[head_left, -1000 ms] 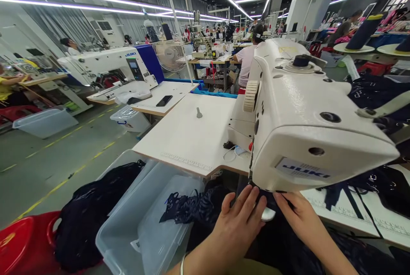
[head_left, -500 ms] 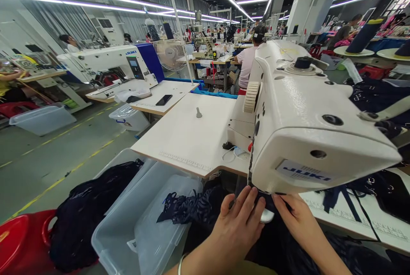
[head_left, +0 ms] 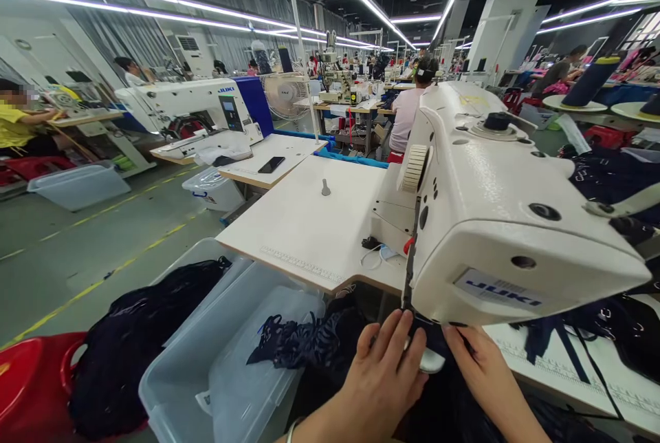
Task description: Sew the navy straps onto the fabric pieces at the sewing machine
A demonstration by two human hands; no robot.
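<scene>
Under the front end of a white JUKI sewing machine [head_left: 536,250], both hands work at dark navy fabric [head_left: 436,336]. My left hand [head_left: 384,367] has its fingers bent over the fabric beside the needle area, its thumb hidden below. On the other side, my right hand [head_left: 479,360] pinches the fabric's edge between thumb and fingers. A rounded metal end [head_left: 432,360] of the machine's lower arm shows between the hands. The machine head hides the needle and presser foot. More gathered navy fabric [head_left: 304,340] trails left over a clear plastic bin.
The clear bin [head_left: 170,377] stands left of me, beside a dark garment pile [head_left: 149,333] and a red stool [head_left: 31,381]. Ahead, a white tabletop [head_left: 293,223] bears a small grey piece [head_left: 325,188]. A phone [head_left: 271,165] lies farther off. Co-workers sit beyond.
The view has tilted up a little, so the machine and table appear lower. Both hands stay on the fabric at the machine, with hardly any visible movement.
</scene>
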